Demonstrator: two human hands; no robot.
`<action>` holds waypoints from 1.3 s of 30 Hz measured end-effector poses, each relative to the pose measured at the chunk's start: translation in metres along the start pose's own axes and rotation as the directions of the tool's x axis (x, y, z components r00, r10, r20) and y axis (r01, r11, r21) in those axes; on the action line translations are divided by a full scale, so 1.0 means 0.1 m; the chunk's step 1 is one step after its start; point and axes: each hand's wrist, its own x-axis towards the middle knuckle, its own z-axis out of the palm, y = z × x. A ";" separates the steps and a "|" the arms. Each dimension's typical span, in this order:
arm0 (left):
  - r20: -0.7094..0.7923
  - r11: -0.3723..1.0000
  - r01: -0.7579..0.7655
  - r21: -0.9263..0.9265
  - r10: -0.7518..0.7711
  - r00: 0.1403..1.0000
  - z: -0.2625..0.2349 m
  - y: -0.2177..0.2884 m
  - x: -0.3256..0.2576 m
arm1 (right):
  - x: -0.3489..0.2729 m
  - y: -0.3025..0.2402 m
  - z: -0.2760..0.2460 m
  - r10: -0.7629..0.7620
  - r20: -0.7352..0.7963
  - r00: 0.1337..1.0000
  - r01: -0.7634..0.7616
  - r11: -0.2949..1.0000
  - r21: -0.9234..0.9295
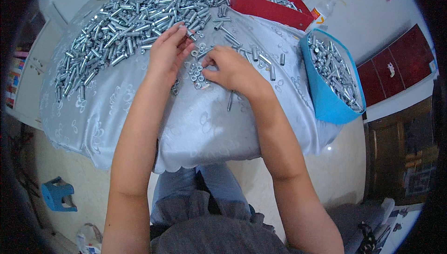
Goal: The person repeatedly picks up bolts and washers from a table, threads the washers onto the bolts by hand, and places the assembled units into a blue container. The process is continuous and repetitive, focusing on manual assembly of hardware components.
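My left hand is closed with a short silvery metal bolt between thumb and fingertips, at the near edge of a big heap of similar bolts. To its right, my right hand has its fingers curled, thumb and forefinger at a cluster of small metal nuts. Whatever sits in those fingertips is too small to make out. A few more nuts lie between the two hands, some partly hidden by the left one. Several loose bolts are scattered beyond and right of my right hand.
A shiny silver-grey patterned cloth covers the table. At the back stands a red box of metal parts. A blue fabric bin, full of bolts, stands at the right edge, near a plastic bottle. On the floor lower left is a blue stool.
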 end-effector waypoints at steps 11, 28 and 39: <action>-0.019 0.999 -0.041 0.019 0.041 0.999 -0.01 -0.02 0.01 | 0.07 -0.06 -0.08 0.173 -0.047 0.984 -0.136 0.889 0.438; 0.067 0.994 -0.013 0.111 0.006 0.998 0.06 -0.01 -0.06 | 0.13 -0.14 -0.11 0.203 -0.268 0.942 -0.017 0.825 0.565; 0.046 0.995 0.047 0.089 -0.051 0.998 0.06 0.00 -0.04 | 0.13 -0.12 -0.15 -0.058 -0.468 0.882 0.150 0.975 0.162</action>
